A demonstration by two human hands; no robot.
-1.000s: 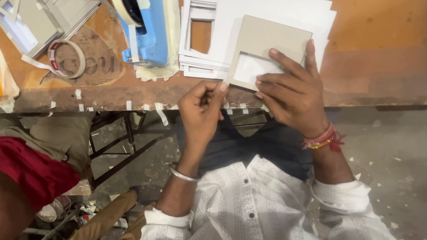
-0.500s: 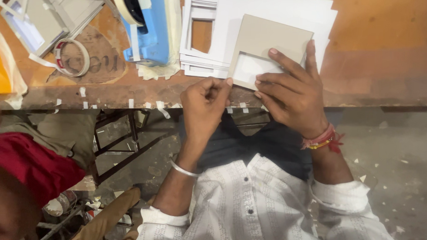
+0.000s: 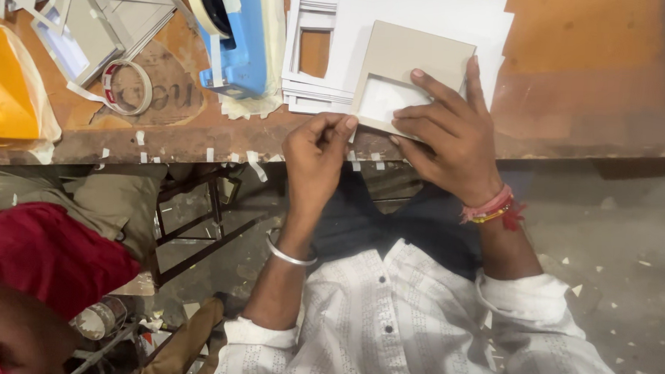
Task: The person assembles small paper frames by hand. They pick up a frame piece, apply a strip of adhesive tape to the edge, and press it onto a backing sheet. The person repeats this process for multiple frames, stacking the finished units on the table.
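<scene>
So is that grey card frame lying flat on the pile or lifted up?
Flat. The grey card frame rests on the white sheets, pressed down by the right hand.

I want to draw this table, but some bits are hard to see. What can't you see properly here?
Head view only:
- What the left hand pinches: too small, hidden by its curled fingers.
- The near corner of the grey card frame: covered by the right hand.
- The tape dispenser: its top is cut off by the picture's upper edge.
- The yellow thing: cut by the left edge, half under white wrap.
</scene>
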